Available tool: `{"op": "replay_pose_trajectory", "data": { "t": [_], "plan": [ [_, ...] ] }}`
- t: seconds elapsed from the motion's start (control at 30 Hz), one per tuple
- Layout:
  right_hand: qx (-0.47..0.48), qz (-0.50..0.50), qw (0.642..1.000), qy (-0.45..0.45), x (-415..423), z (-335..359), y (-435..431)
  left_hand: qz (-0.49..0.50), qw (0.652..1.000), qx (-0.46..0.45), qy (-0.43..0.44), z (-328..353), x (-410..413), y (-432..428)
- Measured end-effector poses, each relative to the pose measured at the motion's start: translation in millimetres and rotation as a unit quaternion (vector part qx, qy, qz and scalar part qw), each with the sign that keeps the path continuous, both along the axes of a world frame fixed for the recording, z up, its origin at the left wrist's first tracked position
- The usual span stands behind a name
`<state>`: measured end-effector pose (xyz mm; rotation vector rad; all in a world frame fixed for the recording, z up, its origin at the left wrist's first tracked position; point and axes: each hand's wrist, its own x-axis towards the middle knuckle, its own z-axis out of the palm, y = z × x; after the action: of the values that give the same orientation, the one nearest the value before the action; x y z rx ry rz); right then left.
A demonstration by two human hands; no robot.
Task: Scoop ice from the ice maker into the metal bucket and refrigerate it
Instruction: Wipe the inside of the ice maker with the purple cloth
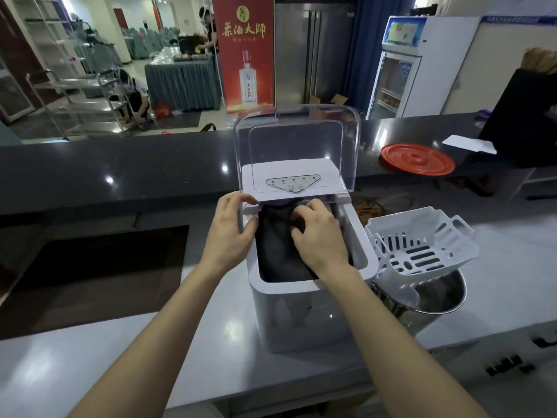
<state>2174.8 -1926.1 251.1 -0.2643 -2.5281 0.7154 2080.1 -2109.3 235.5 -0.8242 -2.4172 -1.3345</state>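
Note:
A white ice maker (304,315) stands on the counter with its clear lid (297,140) raised. Its open compartment holds a dark cloth (280,251). My left hand (232,224) grips the ice maker's left rim beside the control panel. My right hand (319,233) is inside the compartment, fingers curled on the dark cloth. To the right stands the metal bucket (440,303), with the white slotted ice basket (422,245) tilted across its mouth. No ice is visible.
A red round lid (417,159) and a white paper (468,144) lie on the dark bar counter (120,173) behind. A steel fridge (313,52) and a glass-door cooler (394,70) stand beyond. People are in the hall at far left.

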Motion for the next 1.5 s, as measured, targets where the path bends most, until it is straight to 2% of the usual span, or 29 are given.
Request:
{"op": "replay_pose_trajectory", "data": {
  "t": [0.17, 0.3, 0.37, 0.53, 0.63, 0.87, 1.1, 1.3, 1.5],
  "plan": [
    [0.118, 0.101, 0.987, -0.047, 10.0, -3.4, 15.1, -0.03, 0.997, 0.048, -0.042, -0.2, -6.7, 2.0],
    [0.263, 0.132, 0.954, -0.054, 8.2, -1.6, 18.6, -0.042, 0.995, 0.081, -0.025, 9.9, -11.1, 12.8],
    [0.303, 0.15, 0.94, -0.054, 6.3, -1.5, 18.8, -0.054, 0.994, 0.094, -0.022, 15.6, -15.3, 18.2],
    [0.383, 0.172, 0.904, -0.077, 2.6, 0.8, 13.5, -0.035, 0.994, 0.101, -0.025, 13.8, -20.6, 24.2],
    [0.425, 0.134, 0.889, -0.108, -3.7, 0.9, 1.9, -0.018, 0.996, 0.088, -0.003, 9.3, -22.2, 26.2],
    [0.437, 0.071, 0.883, -0.154, 6.6, 4.6, 25.2, -0.007, 0.998, 0.069, 0.005, 8.6, -28.5, 24.9],
    [0.46, 0.157, 0.863, -0.136, 1.4, 3.6, 19.7, 0.006, 0.998, 0.063, 0.005, 9.0, -26.5, 25.6],
    [0.503, 0.134, 0.846, -0.116, -5.2, 3.1, 5.4, 0.014, 0.997, 0.069, 0.023, 6.6, -25.0, 28.5],
    [0.456, 0.065, 0.874, -0.158, 7.4, 5.6, 26.4, 0.023, 0.997, 0.066, 0.016, 5.5, -27.4, 29.6]
  ]
}}
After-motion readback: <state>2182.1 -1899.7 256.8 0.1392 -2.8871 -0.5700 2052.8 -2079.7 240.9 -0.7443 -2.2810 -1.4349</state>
